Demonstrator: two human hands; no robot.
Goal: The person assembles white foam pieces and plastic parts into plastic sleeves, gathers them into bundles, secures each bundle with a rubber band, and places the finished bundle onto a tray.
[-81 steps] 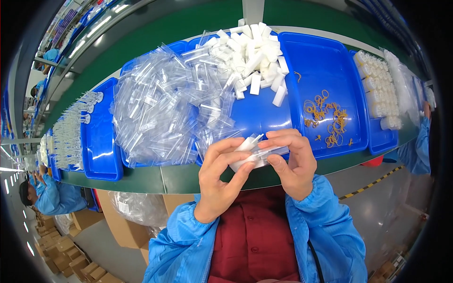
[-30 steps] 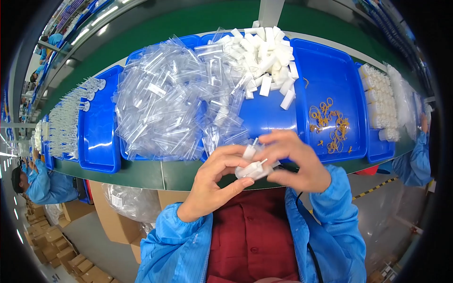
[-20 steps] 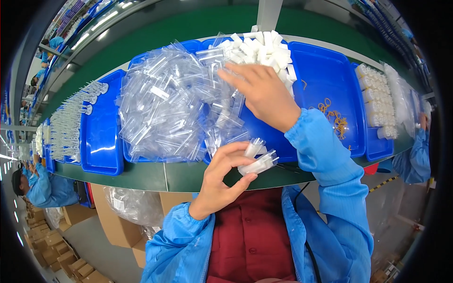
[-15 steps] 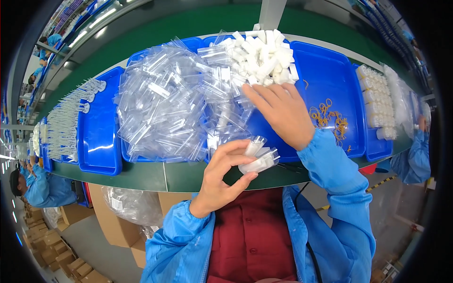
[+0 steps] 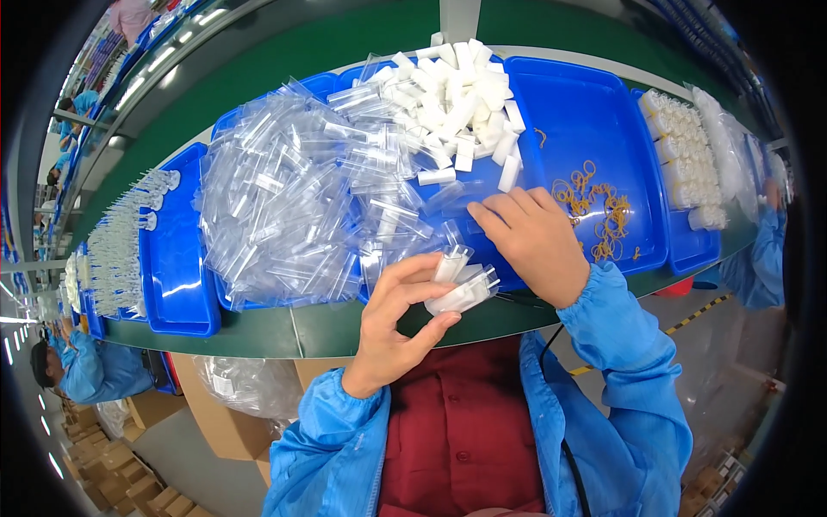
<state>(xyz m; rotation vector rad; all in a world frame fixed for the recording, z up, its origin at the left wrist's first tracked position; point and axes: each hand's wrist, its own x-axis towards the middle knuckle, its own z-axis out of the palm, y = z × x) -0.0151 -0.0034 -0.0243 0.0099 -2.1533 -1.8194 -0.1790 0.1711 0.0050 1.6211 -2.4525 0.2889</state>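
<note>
The right hand (image 5: 536, 243) is coming back from the heap of white foam-like blocks (image 5: 457, 103) at the far side of the blue tray (image 5: 594, 103), where it was reaching a moment ago; it is now hovering palm-down over the near part of the tray, fingers loosely curled and together, and whether it is carrying a block underneath I cannot tell; nothing shows between the fingers. The left hand (image 5: 398, 319) is staying put just above the near edge of the green bench (image 5: 258, 332), thumb and fingers clamped on a small bundle of clear plastic sleeves (image 5: 461, 280) with white pieces inside; the bundle is sitting just beside the right hand's fingertips, not touching them as far as the view shows. The big pile of clear sleeves (image 5: 293, 207) is lying across the tray to the left, and a scatter of tan rubber bands (image 5: 599, 207) is lying just beyond the right hand; judging by this, the hands are meeting again at the bundle, so the fetching trip looks finished and the bundle is being added to.
</note>
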